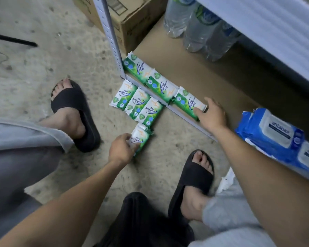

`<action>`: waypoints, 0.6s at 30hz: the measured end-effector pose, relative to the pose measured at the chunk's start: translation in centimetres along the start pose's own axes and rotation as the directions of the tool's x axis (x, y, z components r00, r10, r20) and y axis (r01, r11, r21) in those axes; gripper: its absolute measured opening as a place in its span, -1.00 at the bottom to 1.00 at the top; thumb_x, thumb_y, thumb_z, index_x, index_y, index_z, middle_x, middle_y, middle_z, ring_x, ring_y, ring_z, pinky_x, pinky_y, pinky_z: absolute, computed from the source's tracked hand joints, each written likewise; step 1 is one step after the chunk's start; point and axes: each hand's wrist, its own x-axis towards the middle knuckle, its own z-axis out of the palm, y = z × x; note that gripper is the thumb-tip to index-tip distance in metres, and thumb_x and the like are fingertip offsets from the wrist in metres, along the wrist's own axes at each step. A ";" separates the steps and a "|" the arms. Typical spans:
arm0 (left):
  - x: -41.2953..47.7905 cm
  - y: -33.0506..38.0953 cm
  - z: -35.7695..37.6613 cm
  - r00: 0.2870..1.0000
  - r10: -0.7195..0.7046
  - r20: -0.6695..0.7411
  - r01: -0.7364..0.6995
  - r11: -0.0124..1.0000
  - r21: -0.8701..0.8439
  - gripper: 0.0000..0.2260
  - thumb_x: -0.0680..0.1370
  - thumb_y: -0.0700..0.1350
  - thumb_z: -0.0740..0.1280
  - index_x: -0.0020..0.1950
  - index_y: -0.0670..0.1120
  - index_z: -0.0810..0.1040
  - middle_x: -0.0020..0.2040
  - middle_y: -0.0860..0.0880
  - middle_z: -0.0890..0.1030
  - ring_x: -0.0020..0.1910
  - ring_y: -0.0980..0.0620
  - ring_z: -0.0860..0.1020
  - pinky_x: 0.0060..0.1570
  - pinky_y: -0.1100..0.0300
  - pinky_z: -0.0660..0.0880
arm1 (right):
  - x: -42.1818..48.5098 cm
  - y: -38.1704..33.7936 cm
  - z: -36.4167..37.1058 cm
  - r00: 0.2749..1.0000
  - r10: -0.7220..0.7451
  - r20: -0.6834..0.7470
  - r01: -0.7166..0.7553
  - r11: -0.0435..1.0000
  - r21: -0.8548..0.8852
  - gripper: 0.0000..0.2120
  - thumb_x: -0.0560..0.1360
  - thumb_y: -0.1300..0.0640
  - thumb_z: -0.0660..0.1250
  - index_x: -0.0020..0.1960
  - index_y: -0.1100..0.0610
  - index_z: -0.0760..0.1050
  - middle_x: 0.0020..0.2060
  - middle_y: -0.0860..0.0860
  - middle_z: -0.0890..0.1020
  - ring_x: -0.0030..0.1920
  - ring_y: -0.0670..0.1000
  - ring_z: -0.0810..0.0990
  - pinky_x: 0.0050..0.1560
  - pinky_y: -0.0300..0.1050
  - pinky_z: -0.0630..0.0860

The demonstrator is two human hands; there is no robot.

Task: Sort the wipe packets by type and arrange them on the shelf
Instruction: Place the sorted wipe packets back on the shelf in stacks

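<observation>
Three green-and-white pine wipe packets lined on brown shelf board — right hand, fingers loosely spread, rests on endmost packet. Left hand fingers grip fourth packet down at concrete floor; three floor packets remain. Roughly halfway, I judge.

Brown shelf board with 3 green wipe packets, bottles, blue packs; concrete floor with 3 loose packets.
</observation>
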 end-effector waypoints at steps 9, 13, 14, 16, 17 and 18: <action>1.4 -0.4 1.0 1.000 0.007 0.029 -0.010 0.992 0.125 -0.58 0.43 0.09 0.49 0.24 0.01 0.57 0.09 -0.04 0.58 0.13 -0.06 0.53 0.02 0.10 0.44 | 2.7 1.1 0.5 0.983 0.009 0.182 -0.012 1.000 0.019 -0.50 0.35 -0.15 0.50 0.18 0.10 0.57 0.13 0.15 0.62 0.10 0.17 0.58 0.11 0.01 0.51; 2.1 -0.1 1.2 0.995 -0.041 0.094 0.027 0.989 0.145 -0.58 0.42 0.07 0.52 0.20 -0.05 0.55 0.13 -0.09 0.50 0.16 -0.09 0.49 0.15 0.07 0.45 | 3.1 1.6 0.9 0.978 0.040 0.206 -0.043 0.999 0.006 -0.50 0.21 -0.27 0.50 0.04 -0.03 0.59 0.07 0.10 0.58 0.04 0.12 0.57 -0.01 -0.10 0.46; 2.2 -0.1 1.2 0.993 -0.056 0.100 0.043 0.990 0.133 -0.60 0.41 0.06 0.53 0.16 -0.04 0.53 0.12 -0.08 0.50 0.14 -0.09 0.50 0.16 0.05 0.46 | 3.0 1.7 1.0 0.981 0.056 0.186 -0.060 0.998 0.016 -0.48 0.15 -0.33 0.48 -0.02 -0.06 0.56 0.05 0.07 0.60 0.04 0.12 0.57 0.02 -0.07 0.50; 2.1 -0.1 1.2 0.992 -0.068 0.107 0.060 0.995 0.077 -0.64 0.38 0.02 0.54 0.08 0.00 0.50 0.06 -0.05 0.54 0.05 -0.05 0.55 0.07 0.04 0.52 | 2.5 1.7 1.2 0.984 0.083 0.159 -0.090 0.995 0.034 -0.49 0.13 -0.33 0.48 -0.07 -0.06 0.50 0.02 0.04 0.63 0.03 0.12 0.59 0.05 0.01 0.55; 1.9 -0.2 1.2 0.991 -0.073 0.114 0.066 0.996 0.058 -0.67 0.39 -0.02 0.54 0.05 0.00 0.48 0.00 -0.02 0.58 -0.06 0.04 0.59 -0.02 0.11 0.54 | 2.0 1.7 1.3 0.984 0.098 0.150 -0.107 0.993 0.053 -0.51 0.20 -0.26 0.53 -0.04 -0.02 0.50 0.02 0.04 0.64 0.02 0.12 0.60 0.02 0.01 0.55; 1.6 -0.2 1.2 0.988 -0.085 0.128 0.081 0.996 0.039 -0.69 0.42 -0.07 0.52 0.03 0.00 0.45 -0.08 0.01 0.61 -0.21 0.16 0.61 -0.15 0.20 0.53 | 1.6 1.8 1.4 0.984 0.112 0.138 -0.123 0.990 0.074 -0.52 0.26 -0.18 0.57 0.02 0.05 0.51 0.02 0.05 0.65 0.01 0.12 0.61 -0.02 -0.01 0.54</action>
